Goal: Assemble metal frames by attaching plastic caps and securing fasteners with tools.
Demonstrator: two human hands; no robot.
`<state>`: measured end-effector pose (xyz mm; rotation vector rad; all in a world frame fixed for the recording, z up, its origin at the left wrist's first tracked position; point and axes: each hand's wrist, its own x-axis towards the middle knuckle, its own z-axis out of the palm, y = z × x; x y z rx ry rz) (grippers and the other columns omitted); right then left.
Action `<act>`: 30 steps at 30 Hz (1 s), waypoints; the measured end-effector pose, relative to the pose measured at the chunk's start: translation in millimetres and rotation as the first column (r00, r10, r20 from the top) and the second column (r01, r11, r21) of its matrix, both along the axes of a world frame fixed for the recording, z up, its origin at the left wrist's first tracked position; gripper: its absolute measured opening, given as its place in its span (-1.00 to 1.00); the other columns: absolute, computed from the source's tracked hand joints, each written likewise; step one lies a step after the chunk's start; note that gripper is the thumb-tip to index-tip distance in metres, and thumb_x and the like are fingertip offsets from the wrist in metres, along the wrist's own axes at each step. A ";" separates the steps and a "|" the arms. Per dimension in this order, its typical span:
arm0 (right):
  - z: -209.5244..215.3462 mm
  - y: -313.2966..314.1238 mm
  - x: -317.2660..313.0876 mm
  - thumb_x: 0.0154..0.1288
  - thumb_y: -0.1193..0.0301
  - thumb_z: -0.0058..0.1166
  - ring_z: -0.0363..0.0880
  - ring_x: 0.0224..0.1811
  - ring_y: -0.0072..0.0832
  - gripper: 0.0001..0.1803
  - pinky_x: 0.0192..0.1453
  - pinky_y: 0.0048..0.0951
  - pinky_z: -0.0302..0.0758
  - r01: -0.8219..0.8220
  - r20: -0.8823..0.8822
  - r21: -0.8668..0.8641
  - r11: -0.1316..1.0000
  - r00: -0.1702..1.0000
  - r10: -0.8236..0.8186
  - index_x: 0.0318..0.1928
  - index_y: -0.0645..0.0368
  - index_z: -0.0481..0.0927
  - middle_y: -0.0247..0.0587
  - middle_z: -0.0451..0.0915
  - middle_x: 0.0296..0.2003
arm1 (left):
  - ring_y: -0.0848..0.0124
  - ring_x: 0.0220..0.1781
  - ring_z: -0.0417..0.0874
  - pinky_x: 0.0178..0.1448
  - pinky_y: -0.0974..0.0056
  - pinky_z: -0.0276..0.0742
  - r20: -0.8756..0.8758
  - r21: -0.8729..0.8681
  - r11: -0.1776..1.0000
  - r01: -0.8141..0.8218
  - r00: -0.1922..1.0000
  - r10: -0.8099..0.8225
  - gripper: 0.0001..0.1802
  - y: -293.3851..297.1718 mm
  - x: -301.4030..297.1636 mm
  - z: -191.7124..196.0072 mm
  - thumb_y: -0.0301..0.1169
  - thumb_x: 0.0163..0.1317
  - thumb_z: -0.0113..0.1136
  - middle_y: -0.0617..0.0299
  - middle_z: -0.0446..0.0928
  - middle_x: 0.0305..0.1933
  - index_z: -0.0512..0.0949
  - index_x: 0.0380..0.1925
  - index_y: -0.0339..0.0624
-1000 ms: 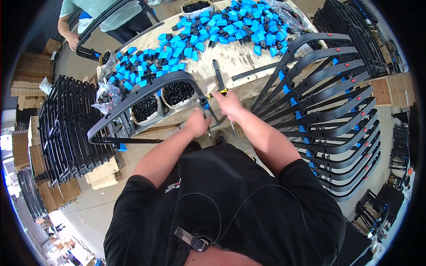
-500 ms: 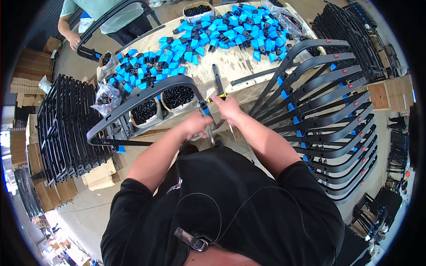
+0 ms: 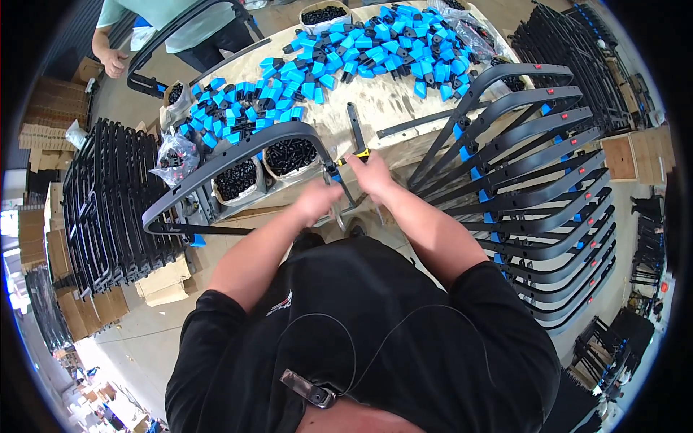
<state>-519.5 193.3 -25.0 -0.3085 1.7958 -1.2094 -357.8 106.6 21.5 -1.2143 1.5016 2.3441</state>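
Observation:
My right hand (image 3: pixel 370 175) is closed round a yellow-and-black tool (image 3: pixel 361 155) whose exact kind I cannot make out; a thin metal shaft shows below the fist. Beside it, my left hand (image 3: pixel 320 200) is smeared by motion, fingers bent, with a blurred silvery thing (image 3: pixel 338 214) beneath it. Just above the left hand is the end of a curved black tube frame (image 3: pixel 238 150), which carries a blue piece (image 3: pixel 332 172). The frame arches leftward over two tubs of small black parts (image 3: pixel 289 156). A flat black bar (image 3: pixel 354 126) lies on the table beyond my hands.
Blue-and-black plastic pieces (image 3: pixel 382 47) are heaped across the wooden table (image 3: pixel 346 97). Finished-looking black frames (image 3: pixel 541 209) fan out on my right, and more frames (image 3: pixel 108 202) stand stacked at left. Across the table, a person (image 3: pixel 177 32) stands near another frame.
My left hand has shifted slightly left and up, still blurred. The right hand keeps its place on the tool. At far left, the other person's hand has moved slightly off the frame.

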 end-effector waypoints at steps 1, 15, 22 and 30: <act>1.3 -1.2 4.8 0.35 0.15 0.28 0.57 -0.31 -0.38 -0.51 -0.20 -0.28 0.52 0.020 -0.128 -0.035 0.999 0.991 -0.025 -0.11 0.41 0.51 -0.04 0.63 -0.32 | 0.26 -0.59 0.58 -0.34 0.18 0.54 0.126 -0.401 0.905 0.142 0.987 -0.099 -0.76 16.3 2.1 -14.2 -0.28 0.21 0.17 0.13 0.56 -0.55 0.58 -0.40 -0.26; -27.2 10.3 1.4 0.26 0.05 0.34 0.64 -0.27 -0.31 -0.45 -0.16 -0.29 0.55 -0.104 0.039 -0.210 0.972 0.993 0.114 -0.14 0.35 0.54 -0.07 0.65 -0.33 | -0.11 -0.21 0.71 -0.06 -0.05 0.59 0.202 -0.709 0.679 0.189 0.977 -0.061 -0.68 24.6 -1.2 -24.9 -0.27 0.16 0.16 -0.25 0.64 -0.33 0.54 -0.30 -0.38; -69.6 43.2 13.1 0.23 0.06 0.33 0.67 -0.17 -0.25 -0.45 -0.05 -0.26 0.56 -0.208 -0.191 -0.121 0.971 0.964 0.183 -0.12 0.37 0.56 0.00 0.68 -0.25 | -0.15 -0.06 0.70 0.09 -0.06 0.59 0.440 -0.721 0.583 0.374 0.898 -0.031 -0.52 29.9 -4.4 -44.6 -0.13 0.19 0.20 -0.28 0.66 -0.18 0.50 -0.18 -0.41; 39.9 66.9 17.7 0.23 0.15 0.29 0.63 0.09 -0.18 -0.28 0.14 -0.26 0.53 -0.293 -0.029 0.093 0.952 0.955 0.296 0.19 0.49 0.43 0.19 0.63 0.00 | -0.16 -0.01 0.69 0.12 -0.06 0.58 0.448 -0.697 0.610 0.377 0.893 -0.041 -0.50 31.0 -7.6 -23.5 -0.13 0.19 0.23 -0.29 0.66 -0.15 0.50 -0.13 -0.41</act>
